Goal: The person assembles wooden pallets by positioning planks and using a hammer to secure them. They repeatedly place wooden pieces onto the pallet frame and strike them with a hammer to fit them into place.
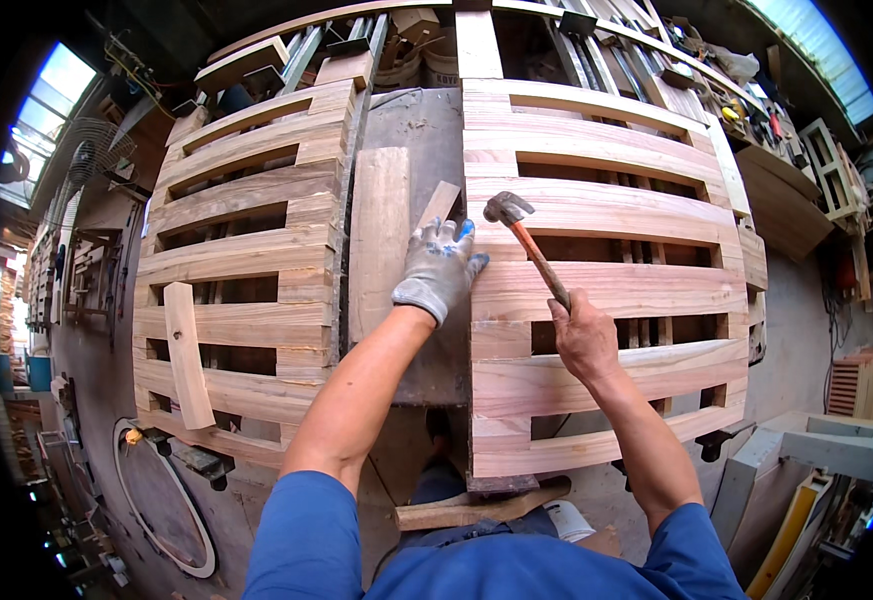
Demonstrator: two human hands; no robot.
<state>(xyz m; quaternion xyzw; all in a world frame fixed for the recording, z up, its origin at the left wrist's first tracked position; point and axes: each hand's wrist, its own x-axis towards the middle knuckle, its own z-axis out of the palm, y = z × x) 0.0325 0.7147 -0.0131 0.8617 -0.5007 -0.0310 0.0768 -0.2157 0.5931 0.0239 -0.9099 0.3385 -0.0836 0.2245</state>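
My bare right hand is closed round the handle of a claw hammer. The hammer's metal head is raised above the slats of the right wooden panel. A grey, blue-stained work glove covers my left hand, which grips a short wooden block beside that panel's inner edge. The glove hides the block's lower part. Just left of this hand, a wide wooden board lies in the gap between the two panels.
A second slatted panel stands on the left, with a loose wooden stick across its slats. Metal clamp bars run behind both panels. Near my waist lies a curved wooden piece. A large ring is on the floor at left.
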